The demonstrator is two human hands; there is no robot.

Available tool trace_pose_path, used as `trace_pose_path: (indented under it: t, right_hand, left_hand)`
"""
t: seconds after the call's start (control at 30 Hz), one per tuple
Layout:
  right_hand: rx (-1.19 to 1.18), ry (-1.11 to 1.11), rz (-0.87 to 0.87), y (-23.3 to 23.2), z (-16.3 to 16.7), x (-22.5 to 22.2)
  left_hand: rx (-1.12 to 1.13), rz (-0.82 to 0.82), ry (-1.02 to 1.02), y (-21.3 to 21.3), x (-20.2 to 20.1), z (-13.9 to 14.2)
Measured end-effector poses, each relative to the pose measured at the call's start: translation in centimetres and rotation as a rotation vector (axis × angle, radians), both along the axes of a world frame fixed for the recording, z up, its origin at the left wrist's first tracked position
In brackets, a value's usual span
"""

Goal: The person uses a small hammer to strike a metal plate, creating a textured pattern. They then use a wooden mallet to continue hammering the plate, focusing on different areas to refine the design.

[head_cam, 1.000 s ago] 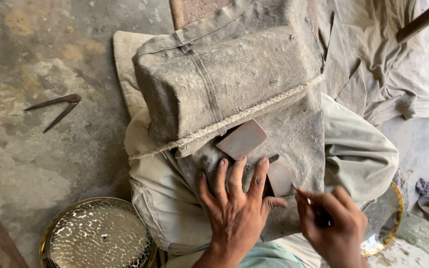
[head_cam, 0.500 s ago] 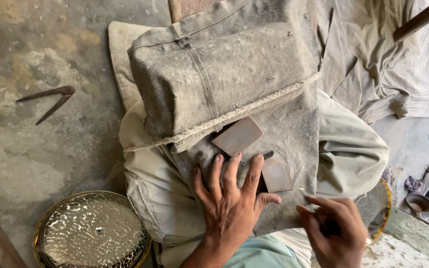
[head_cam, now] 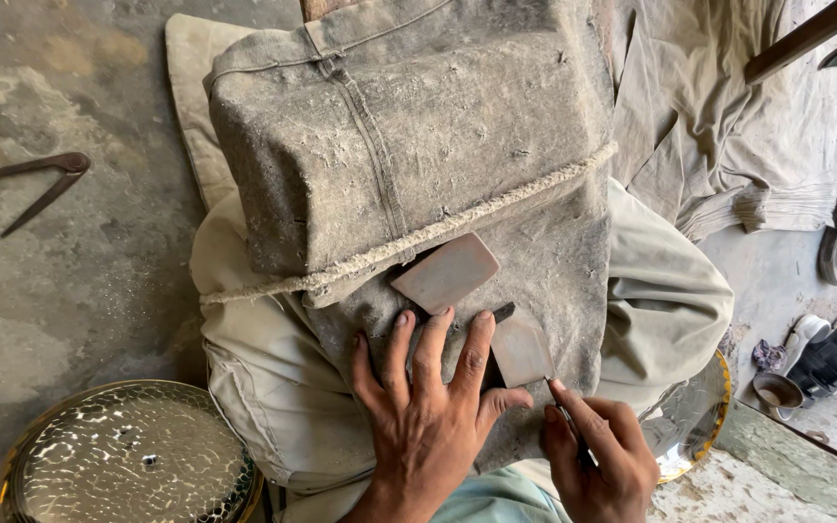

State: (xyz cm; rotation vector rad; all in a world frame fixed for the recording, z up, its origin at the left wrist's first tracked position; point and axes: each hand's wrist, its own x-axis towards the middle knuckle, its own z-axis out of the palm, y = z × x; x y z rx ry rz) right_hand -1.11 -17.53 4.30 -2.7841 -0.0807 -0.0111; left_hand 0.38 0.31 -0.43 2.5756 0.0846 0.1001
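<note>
Bare hands, no rings; baggy beige trousers (head_cam: 273, 387) (dusty, creased) and a pale teal shirt hem (head_cam: 481, 499)

left hand (head_cam: 433, 416) flat on cloth (head_cam: 554, 261), right hand (head_cam: 598, 460) gripping tool (head_cam: 566, 412)

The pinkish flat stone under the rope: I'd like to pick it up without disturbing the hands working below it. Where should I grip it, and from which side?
Grip the flat stone by its two long edges near the rounded upper right end, coming from the upper right. It lies flat and tilted on the dusty cloth, its top edge close against the rope. The left hand is spread just below it, so that side is crowded.
</note>
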Motion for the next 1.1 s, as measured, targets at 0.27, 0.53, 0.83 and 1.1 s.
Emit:
trace_pose_path:
  t: [0.27,0.53,0.83,1.1]
  right_hand:
    - [-0.079,0.018,0.014,0.4,-0.3,-0.6]
    - [-0.164,-0.02,0.117,1.4,0.5,2.0]
    - [-0.126,-0.006,0.12,2.3,1.5,3.5]
    - [-0.082,0.009,0.21,1.4,1.0,3.7]
  left_hand:
    - [-0.023,-0.016,0.018,0.0,-0.2,-0.6]
    - [-0.017,-0.03,0.049,0.1,-0.3,-0.4]
    - [-0.051,-0.002,-0.003,0.1,0.1,0.2]
    - [-0.108,-0.045,0.02,0.2,-0.3,-0.4]
